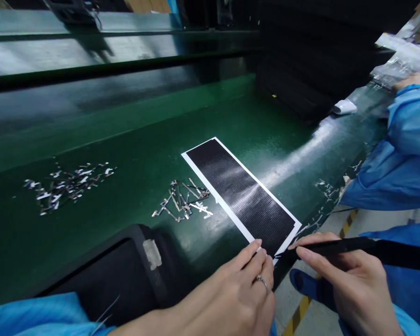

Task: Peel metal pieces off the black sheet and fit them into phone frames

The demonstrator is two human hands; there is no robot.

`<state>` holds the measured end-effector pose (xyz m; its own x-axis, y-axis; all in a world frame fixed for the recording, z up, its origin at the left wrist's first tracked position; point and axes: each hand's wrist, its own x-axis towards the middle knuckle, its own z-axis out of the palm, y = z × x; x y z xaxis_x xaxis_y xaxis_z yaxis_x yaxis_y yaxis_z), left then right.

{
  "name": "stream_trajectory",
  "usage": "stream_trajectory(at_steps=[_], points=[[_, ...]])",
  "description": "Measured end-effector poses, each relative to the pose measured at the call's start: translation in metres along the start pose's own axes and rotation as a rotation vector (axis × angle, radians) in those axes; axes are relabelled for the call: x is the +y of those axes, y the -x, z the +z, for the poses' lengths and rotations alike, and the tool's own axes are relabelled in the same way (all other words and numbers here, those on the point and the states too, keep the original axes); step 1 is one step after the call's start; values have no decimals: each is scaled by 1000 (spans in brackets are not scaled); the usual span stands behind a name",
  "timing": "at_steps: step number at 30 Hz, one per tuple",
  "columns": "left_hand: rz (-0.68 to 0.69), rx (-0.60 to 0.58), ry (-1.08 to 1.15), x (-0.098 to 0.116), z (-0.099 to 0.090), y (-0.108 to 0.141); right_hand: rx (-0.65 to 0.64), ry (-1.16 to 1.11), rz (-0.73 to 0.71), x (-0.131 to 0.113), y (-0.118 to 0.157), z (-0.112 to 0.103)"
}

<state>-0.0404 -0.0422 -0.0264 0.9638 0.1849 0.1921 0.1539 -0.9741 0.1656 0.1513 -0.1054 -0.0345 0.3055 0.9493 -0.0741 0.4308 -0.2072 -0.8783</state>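
A long white-bordered sheet of thin black strips (241, 191) lies slantwise on the green bench, its near corner by the edge. My left hand (240, 287), with a ring on one finger, presses curled fingers onto that near end; its thumb is hidden. In my right hand (353, 275), thumb and fingers are closed round black tweezers (339, 247). Their tip touches or hovers just over the sheet's near corner; I cannot tell which. Left of the sheet lies a small pile of thin metallic flex strips (184, 200).
Farther left is another pile of small black-and-white pieces (70, 184). A black tray (143, 256) with a tape patch sits at the near left. Dark cloth (318, 56) hangs at the back. A co-worker's blue sleeve (409, 126) and a small white object (345, 107) are on the right.
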Motion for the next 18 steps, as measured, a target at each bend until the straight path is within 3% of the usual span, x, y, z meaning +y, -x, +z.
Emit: stream_trajectory(at_steps=[8,14,16,18], points=[[11,43,-73,2,3,0,12,-28,-39,-1,-3,2],[6,138,-59,4,11,3,55,-254,60,1,-8,4],[-35,161,40,4,7,2,78,-330,80,-1,-11,3],[-194,128,245,0,-3,0,77,-404,88,-3,-12,1]])
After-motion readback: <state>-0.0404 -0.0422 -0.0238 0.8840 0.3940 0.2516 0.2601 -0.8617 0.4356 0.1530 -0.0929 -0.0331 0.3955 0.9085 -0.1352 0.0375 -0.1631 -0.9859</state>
